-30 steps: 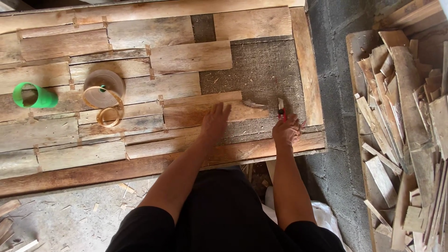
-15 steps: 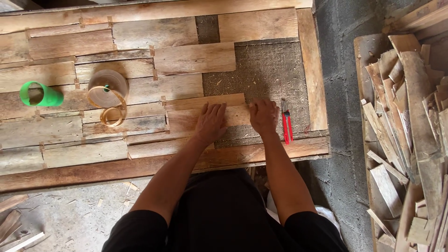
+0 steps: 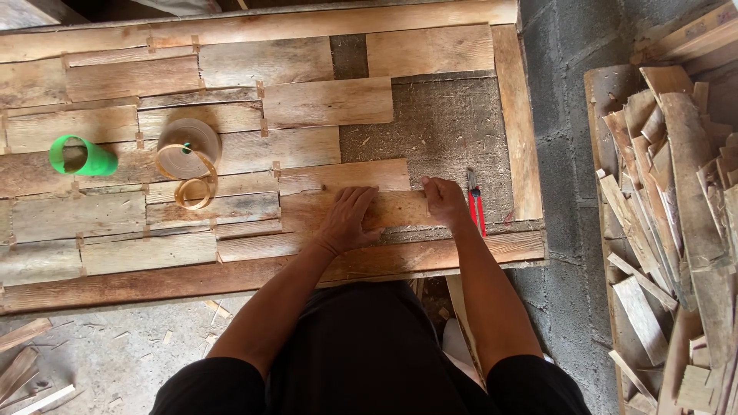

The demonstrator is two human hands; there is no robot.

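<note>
A short wooden board (image 3: pixel 357 211) lies flat near the desk's front edge, toward its right end, fitted against the other boards already laid to its left and rear. The left hand (image 3: pixel 350 219) presses on it palm down with fingers spread, released. The right hand (image 3: pixel 444 201) rests at the board's right end, fingers curled over that end. To the right and rear of the board a patch of bare chipboard backing (image 3: pixel 438 123) is still uncovered, bounded by the desk's right frame rail (image 3: pixel 516 123). Red-handled pliers (image 3: pixel 476 201) lie on that patch just beside the right hand. Toward the left end stand a roll of veneer strip (image 3: pixel 188 150) and a green tube (image 3: pixel 81 156). Beyond the right edge, scrap wood (image 3: pixel 676 223) is stacked.
</note>
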